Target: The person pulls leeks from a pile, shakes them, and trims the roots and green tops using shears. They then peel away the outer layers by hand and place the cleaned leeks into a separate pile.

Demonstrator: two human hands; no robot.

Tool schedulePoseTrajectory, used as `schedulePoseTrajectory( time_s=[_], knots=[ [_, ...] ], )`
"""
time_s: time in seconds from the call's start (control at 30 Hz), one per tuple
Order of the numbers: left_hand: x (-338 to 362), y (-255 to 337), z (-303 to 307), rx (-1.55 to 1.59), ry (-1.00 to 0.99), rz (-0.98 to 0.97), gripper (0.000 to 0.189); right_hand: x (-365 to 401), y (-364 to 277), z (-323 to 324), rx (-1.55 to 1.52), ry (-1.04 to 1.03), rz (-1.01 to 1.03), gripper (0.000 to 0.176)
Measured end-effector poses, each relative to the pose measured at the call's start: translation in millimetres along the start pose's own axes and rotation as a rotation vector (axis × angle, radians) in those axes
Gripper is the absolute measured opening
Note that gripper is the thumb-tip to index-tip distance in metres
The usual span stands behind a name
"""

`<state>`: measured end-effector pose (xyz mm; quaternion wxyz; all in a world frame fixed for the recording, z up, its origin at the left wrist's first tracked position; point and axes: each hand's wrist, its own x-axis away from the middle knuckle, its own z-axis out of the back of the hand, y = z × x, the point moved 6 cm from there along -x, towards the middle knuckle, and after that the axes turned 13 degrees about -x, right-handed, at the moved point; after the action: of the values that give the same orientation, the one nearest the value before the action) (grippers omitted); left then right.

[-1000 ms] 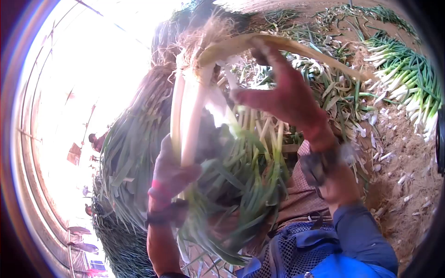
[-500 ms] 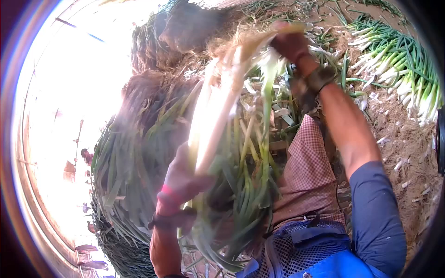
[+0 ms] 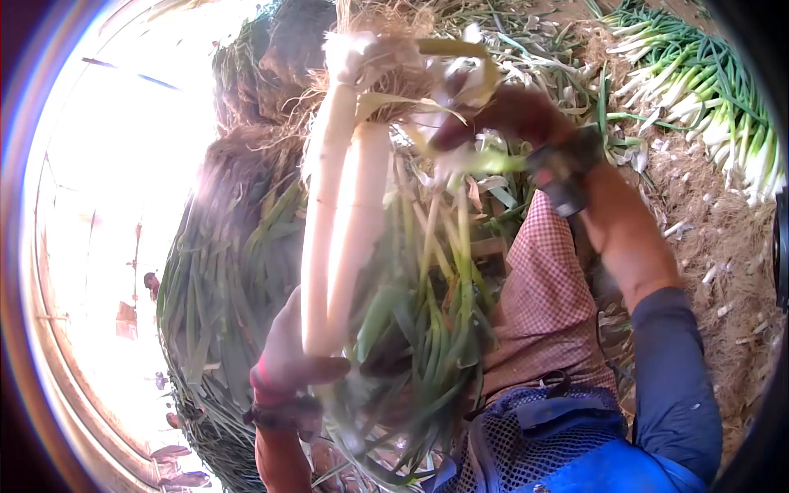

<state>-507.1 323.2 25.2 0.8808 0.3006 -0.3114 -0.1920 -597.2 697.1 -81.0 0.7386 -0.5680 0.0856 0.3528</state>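
Two thick green onions (image 3: 323,222) stand upright in front of me, white shafts bare and shaggy roots at the top. Around their lower shafts my gloved left hand (image 3: 297,345) is closed, and their green leaves hang below it. My gloved right hand (image 3: 511,115) is to the right of the roots, blurred by motion, its fingers curled around loose outer leaves. A yellowish peeled leaf (image 3: 486,72) curls beside those fingers. Exactly where the fingers meet the leaves is smeared.
A big pile of unpeeled green onions (image 3: 218,271) lies at my left. Clean, white-stemmed green onions (image 3: 707,90) are laid in a row at far right. Root scraps (image 3: 707,255) and peelings cover the ground. My checked trouser leg (image 3: 546,287) is between pile and scraps.
The held onions have swung left and more upright, with my left hand shifting slightly left and down. My right hand has dropped down from the root end, pulling outer leaves away.
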Motion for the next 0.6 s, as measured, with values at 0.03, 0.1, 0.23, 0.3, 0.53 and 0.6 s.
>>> schedulePoseTrajectory(
  time_s=[0.03, 0.1, 0.23, 0.3, 0.53, 0.6],
  knots=[
    [-1.3, -2.2, 0.2, 0.003, -0.011, -0.007, 0.097, 4.4, -56.1, -22.3, -0.044, 0.061, 0.378, 0.030],
    [-2.9, 1.3, -3.6, -0.035, -0.036, -0.010, 0.097, -30.4, 3.7, -63.7, -0.442, 0.074, 0.213, 0.022],
    [-5.9, 1.0, -7.5, -0.018, -0.038, -0.028, 0.096, -30.1, 0.2, -60.8, -0.039, 0.268, -0.067, 0.023],
    [-4.7, -3.3, -5.4, -0.040, -0.046, -0.044, 0.096, 10.7, 20.2, -1.6, 0.457, 0.395, -0.191, 0.026],
    [-26.0, -24.2, -39.3, 0.023, -0.136, -0.025, 0.112, 190.5, 26.3, 275.7, 0.903, 1.047, -0.641, 0.035],
    [-35.2, -17.5, -44.0, -0.017, -0.171, -0.017, 0.112, 202.5, -3.4, 266.8, 1.113, 0.872, -0.771, 0.035]
  ],
)
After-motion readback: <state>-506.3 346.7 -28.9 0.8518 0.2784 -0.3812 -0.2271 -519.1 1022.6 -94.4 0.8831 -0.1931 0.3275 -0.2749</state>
